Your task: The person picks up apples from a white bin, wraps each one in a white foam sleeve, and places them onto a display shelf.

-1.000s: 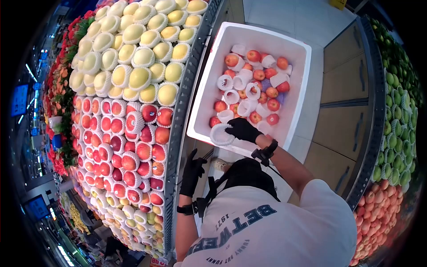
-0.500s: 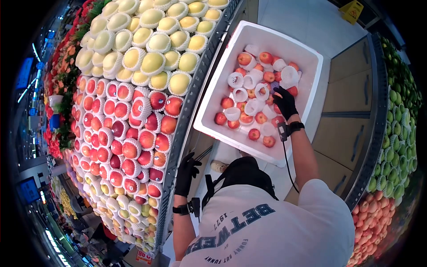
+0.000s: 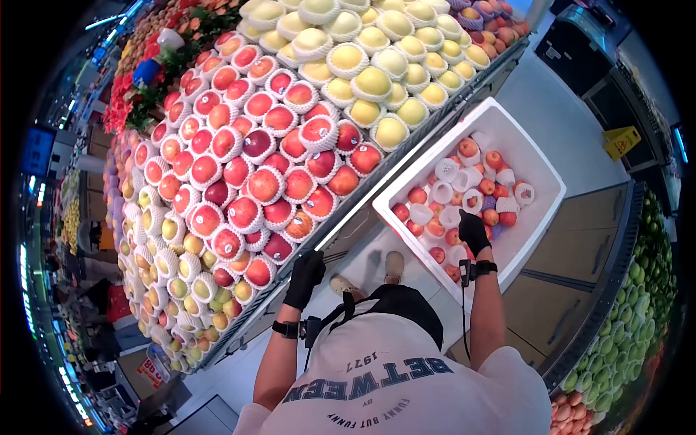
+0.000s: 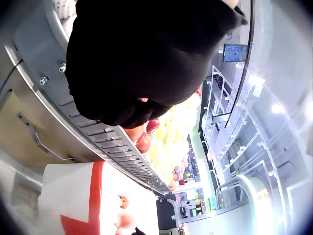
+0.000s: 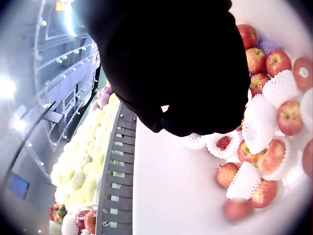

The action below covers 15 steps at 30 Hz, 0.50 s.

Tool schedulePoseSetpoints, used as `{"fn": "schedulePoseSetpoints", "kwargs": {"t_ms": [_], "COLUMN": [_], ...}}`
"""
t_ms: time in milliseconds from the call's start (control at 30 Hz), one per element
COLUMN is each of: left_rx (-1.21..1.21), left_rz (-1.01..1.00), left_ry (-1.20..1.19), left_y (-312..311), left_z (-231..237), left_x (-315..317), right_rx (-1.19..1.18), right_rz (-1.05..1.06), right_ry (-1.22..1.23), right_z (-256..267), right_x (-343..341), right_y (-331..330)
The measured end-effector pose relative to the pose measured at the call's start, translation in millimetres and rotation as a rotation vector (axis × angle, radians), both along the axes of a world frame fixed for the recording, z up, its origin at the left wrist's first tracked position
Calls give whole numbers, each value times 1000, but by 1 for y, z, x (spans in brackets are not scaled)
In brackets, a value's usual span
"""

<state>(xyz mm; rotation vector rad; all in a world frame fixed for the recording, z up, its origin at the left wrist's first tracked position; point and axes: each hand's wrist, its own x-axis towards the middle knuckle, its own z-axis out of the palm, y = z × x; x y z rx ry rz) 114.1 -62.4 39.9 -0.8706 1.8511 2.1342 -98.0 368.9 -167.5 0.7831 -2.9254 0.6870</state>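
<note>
My right hand, in a black glove, is low over the near part of a white foam box. In the right wrist view its fingers look bent, and I cannot tell whether they pinch anything. Around it in the box lie red apples and loose white foam nets, some apples partly inside nets. My left hand, also in a black glove, is at the display shelf's metal rail beside netted red apples. Its fingers are loosely curled, with nothing visible in them.
Pale yellow fruit in foam nets fills the far part of the sloped display. To the right stand wooden cabinets and a bank of green fruit. A yellow floor sign stands beyond the box. My shoes are near the box's left corner.
My right hand first held a foam net over the box's near edge, then reached to the right side; now it is nearer the middle without that net. My left hand came to the rail. The view turned left.
</note>
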Motion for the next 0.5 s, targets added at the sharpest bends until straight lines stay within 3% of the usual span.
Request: {"fn": "schedulePoseSetpoints", "kwargs": {"t_ms": [100,233,300,433,500], "left_rx": [-33,-27,-13,33,-81], "left_rz": [30,91,143,302,285], "left_ry": [71,148,160,213,285], "left_y": [-20,-52,-67,-90,-107], "left_z": [12,22,22,31,29], "left_x": [13,27,38,58,71], "right_rx": [-64,167,173,181,226], "right_rz": [-88,-35,-35,-13,42], "right_ry": [-123,6,-99,-27,-95], "right_z": [17,27,16,34,50], "right_x": [18,32,30,37,35], "right_y": [-3,-13,-16,-50,-76]}}
